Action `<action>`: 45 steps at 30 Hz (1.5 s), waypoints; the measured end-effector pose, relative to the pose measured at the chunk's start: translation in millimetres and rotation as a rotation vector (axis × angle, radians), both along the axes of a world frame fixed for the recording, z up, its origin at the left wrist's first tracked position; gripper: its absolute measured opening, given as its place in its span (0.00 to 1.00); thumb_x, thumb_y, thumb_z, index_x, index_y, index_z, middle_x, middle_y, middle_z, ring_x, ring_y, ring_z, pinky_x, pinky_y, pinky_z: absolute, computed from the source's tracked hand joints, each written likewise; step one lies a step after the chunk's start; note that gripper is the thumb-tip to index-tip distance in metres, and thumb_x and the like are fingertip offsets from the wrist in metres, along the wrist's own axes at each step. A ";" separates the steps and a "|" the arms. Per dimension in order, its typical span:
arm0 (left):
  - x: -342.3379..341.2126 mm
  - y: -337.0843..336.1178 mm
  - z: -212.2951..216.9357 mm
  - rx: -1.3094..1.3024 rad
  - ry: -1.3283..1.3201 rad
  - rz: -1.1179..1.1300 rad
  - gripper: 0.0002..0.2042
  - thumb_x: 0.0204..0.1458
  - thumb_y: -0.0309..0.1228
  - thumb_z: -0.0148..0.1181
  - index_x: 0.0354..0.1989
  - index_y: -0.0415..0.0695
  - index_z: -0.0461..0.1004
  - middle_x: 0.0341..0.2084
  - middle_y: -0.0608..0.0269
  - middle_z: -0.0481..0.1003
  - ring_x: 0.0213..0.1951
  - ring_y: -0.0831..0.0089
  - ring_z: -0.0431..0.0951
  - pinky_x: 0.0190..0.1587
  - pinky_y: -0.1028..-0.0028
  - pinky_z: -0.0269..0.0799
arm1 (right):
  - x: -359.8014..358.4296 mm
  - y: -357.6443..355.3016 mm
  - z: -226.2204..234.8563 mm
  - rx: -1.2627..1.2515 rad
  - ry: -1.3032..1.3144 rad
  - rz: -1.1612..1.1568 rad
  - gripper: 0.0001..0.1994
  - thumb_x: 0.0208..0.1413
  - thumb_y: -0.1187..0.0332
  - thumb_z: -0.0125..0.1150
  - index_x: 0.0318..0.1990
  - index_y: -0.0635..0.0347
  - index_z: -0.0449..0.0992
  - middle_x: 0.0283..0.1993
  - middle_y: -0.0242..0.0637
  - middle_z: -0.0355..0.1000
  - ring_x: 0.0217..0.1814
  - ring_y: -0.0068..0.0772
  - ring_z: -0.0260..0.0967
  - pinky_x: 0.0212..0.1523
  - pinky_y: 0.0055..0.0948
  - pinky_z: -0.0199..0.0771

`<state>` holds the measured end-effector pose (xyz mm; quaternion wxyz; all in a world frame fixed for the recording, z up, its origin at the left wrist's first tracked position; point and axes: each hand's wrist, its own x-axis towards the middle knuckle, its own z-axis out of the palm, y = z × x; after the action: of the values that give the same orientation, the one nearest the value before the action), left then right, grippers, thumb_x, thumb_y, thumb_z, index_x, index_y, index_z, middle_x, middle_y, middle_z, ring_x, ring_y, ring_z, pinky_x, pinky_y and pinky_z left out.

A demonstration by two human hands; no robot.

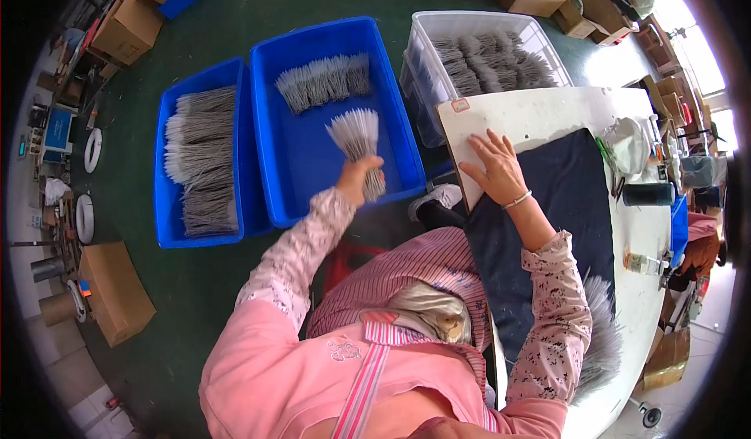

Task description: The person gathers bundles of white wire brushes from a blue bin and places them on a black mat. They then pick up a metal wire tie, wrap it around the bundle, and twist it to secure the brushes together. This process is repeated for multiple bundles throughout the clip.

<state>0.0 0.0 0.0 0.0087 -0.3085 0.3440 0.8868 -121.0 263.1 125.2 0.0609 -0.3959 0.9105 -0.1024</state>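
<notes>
Here, we held the bundle (354, 132) over the blue bin (297, 157), left fingers (369, 162) closed round its grey part, pale tips pointing away toward the row (325, 82); our right hand (498, 172), farther off, lay spread wide on the counter (547, 113).

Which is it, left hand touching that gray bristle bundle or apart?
Touching: the head view shows the left hand closed around the gray part of the bristle bundle.

Room in middle bin (291, 154), bristles (325, 82) beyond; rim (313, 30) around
</notes>
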 end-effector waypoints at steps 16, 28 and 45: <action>-203.3 -45.3 -274.6 -1.076 -0.958 -0.084 0.51 0.28 0.41 0.76 0.60 0.39 0.47 0.50 0.36 0.66 0.51 0.43 0.70 0.56 0.55 0.66 | -19.7 -17.3 -26.6 -0.049 -0.015 0.014 0.34 0.45 0.48 0.61 0.59 0.55 0.68 0.67 0.38 0.57 0.72 0.50 0.45 0.70 0.48 0.40; -245.7 -56.3 -312.8 -1.295 -1.203 -0.612 0.65 0.27 0.67 0.65 0.68 0.36 0.37 0.62 0.45 0.53 0.62 0.53 0.58 0.62 0.58 0.55 | -25.0 -20.0 -30.8 -0.045 -0.058 -0.035 0.35 0.41 0.45 0.63 0.57 0.55 0.71 0.65 0.38 0.60 0.71 0.52 0.47 0.69 0.50 0.40; -257.8 -103.4 -119.1 -1.203 -0.325 0.311 0.37 0.45 0.42 0.64 0.57 0.30 0.55 0.48 0.41 0.70 0.50 0.57 0.72 0.49 0.63 0.71 | -6.2 2.4 -62.6 -0.335 0.187 0.022 0.32 0.47 0.47 0.60 0.57 0.54 0.69 0.65 0.36 0.60 0.72 0.48 0.44 0.69 0.51 0.39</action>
<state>-257.8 -103.4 -119.1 -0.2425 -0.4361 0.7270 0.4716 -127.2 265.5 62.5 -0.0894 -0.4184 0.8780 -0.2147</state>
